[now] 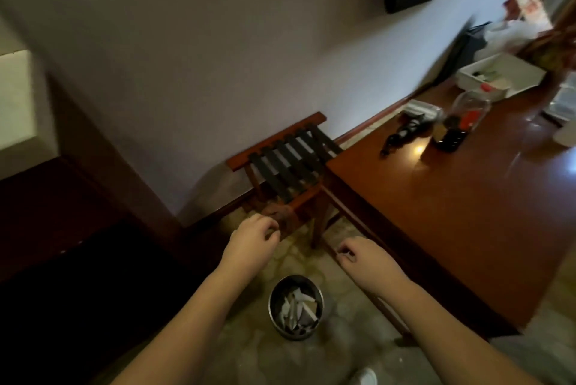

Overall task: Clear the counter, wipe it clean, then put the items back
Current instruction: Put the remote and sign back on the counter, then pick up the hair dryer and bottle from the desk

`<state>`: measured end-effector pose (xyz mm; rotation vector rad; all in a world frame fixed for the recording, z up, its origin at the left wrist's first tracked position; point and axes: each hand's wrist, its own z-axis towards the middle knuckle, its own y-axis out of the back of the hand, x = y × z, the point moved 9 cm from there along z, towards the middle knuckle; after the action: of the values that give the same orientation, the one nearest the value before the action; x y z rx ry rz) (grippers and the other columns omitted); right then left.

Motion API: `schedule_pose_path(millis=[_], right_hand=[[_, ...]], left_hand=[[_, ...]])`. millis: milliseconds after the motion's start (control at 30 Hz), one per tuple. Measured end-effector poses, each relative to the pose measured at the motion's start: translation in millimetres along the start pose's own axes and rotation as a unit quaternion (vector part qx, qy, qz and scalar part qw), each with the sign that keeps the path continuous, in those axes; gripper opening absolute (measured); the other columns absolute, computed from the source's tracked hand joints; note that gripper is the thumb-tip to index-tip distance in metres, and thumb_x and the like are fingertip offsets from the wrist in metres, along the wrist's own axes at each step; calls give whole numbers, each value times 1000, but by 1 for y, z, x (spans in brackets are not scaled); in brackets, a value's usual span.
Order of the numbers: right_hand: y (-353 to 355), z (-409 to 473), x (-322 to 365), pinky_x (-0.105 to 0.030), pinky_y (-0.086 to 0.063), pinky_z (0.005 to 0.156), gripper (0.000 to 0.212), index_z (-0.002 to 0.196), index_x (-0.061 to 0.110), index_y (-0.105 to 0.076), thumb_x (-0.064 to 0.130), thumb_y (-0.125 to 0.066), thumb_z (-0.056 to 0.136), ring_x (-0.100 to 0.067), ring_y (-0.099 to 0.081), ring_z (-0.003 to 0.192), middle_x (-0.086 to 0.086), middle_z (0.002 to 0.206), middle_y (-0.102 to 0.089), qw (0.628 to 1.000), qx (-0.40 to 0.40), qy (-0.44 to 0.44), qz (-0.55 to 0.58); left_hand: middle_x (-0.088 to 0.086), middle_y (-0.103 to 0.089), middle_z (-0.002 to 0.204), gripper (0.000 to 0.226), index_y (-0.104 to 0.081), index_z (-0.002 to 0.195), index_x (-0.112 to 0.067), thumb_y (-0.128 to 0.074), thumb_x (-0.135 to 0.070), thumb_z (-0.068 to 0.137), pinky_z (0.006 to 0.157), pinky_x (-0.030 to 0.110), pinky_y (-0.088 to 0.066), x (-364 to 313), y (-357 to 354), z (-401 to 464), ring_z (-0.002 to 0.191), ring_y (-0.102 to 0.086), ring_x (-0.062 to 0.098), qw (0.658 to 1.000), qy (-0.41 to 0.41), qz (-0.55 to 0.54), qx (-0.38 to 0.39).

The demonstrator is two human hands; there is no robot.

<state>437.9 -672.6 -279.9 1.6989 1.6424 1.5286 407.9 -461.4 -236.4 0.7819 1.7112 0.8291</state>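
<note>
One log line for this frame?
hands: left, right empty, over floor | bin: below | counter: items remain

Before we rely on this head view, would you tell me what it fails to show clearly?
- Items at the counter's far end: motion-blurred, unidentifiable.
- Right hand: fingertips curled under, any contents hidden.
- Left hand: contact with the brown cloth on the luggage rack unclear.
- Bin contents: too blurred.

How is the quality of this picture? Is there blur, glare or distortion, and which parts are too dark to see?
Head view: the whole frame is soft with motion blur, worst at the far items on the counter; a bright glare spot sits on its glossy top; wide-angle distortion tilts and bends the wall edges; the lower left corner is almost black; the left hand, right hand and bin stay readable.
</note>
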Motion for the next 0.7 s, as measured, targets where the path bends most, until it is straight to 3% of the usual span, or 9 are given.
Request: schedule_pose_path(millis=[200,400,700], right_hand=[[58,-10,-121,-35,-51,89,23,113,26,-61,36,-49,96,-8,-56,92,9,111,-56,998,-5,-58,36],[103,-24,-219,-33,-47,97,23,118,28,-58,32,-50,96,-7,-53,100,10,115,-55,991,-32,-116,58],[153,-25,-301,-22,-49,70,27,121,22,-57,31,-48,98,-8,-56,86,3,117,-56,974,-101,-177,97]], left_hand=[[-12,-53,120,29,-61,122,-24,-52,-34,97,97,32,-48,-108,-62,51,112,-52,8,999,-38,-7,30],[-10,-53,123,28,-59,124,-23,-51,-31,98,95,28,-48,-192,-104,86,109,-53,7,998,-61,13,31],[-9,-53,122,28,-59,124,-23,-52,-29,97,80,19,-45,-253,-126,136,98,-51,4,994,-99,24,36]])
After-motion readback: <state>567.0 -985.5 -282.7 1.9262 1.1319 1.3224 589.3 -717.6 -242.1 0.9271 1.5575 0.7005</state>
